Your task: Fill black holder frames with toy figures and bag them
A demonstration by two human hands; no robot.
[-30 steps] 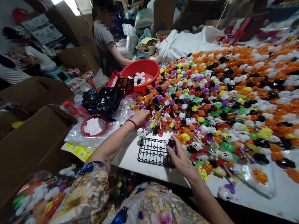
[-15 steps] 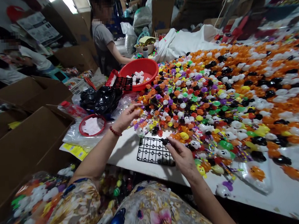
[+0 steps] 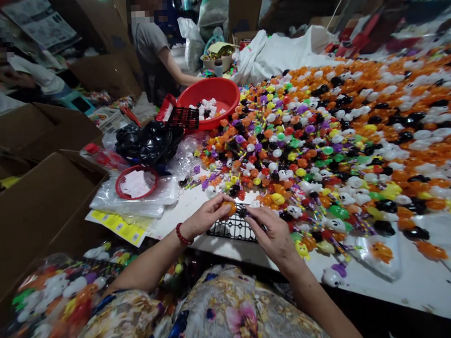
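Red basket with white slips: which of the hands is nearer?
Left. The left hand is below and right of the red basket in view; the right hand is farther right.

The left hand point(image 3: 205, 217) has come from beyond the black grid point(image 3: 231, 230) to its far edge, bringing an orange piece point(image 3: 230, 209) close beside the black piece point(image 3: 242, 211) there
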